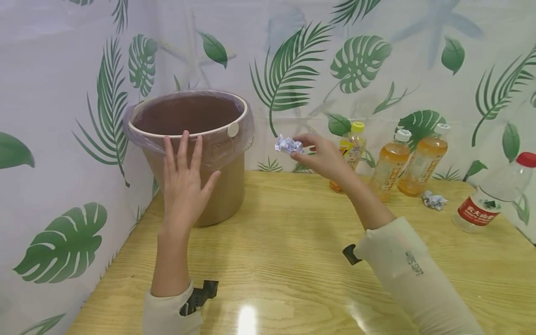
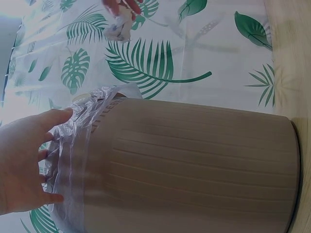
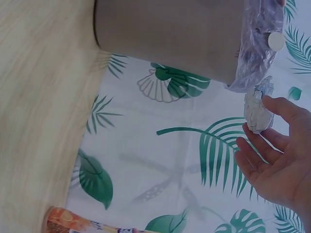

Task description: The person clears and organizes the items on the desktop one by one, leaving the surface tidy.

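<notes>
Crumpled white paper ball (image 1: 289, 144) hangs right of the round brown bag-lined bin (image 1: 226, 195), right hand (image 1: 321, 156) pinching it between thumb and fingertips, seemingly enough for something light. Left hand (image 1: 184, 186), fingers spread, grips nothing, touching the bin's near side, perhaps to steady it; clear plastic amber-drink bottles (image 1: 389, 167) stand beyond the right forearm, bin wall the nearest obstacle.

Bright, even light fills the head view, leaving two white glare spots, one faint, on the glossy yellow wood-grain desk (image 1: 272, 260) and shadow inside the round brown plastic bin (image 1: 228, 184), while both wrist views look dimmer and softer, the left hazy toward its overexposed upper-left corner.
</notes>
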A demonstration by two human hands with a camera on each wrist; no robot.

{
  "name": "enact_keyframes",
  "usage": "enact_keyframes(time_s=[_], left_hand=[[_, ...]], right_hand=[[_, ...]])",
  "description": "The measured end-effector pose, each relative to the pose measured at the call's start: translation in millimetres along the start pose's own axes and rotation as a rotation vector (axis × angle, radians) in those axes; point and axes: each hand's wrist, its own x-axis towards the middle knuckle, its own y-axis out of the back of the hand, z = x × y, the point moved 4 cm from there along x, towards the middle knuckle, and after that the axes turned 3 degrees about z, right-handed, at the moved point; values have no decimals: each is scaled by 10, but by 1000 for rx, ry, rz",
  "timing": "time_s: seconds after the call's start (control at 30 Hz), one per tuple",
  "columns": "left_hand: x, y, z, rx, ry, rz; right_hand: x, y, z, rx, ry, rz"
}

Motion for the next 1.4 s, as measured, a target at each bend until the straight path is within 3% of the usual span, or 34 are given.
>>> enact_keyframes(time_s=[0.53,1.4], left_hand=[[-11,17,14,-17,1,9],[-9,9,23,10,-10,1]], right_hand=[[180,1,-468,-3,116,20],[630,-132,-964,-64,146,49]])
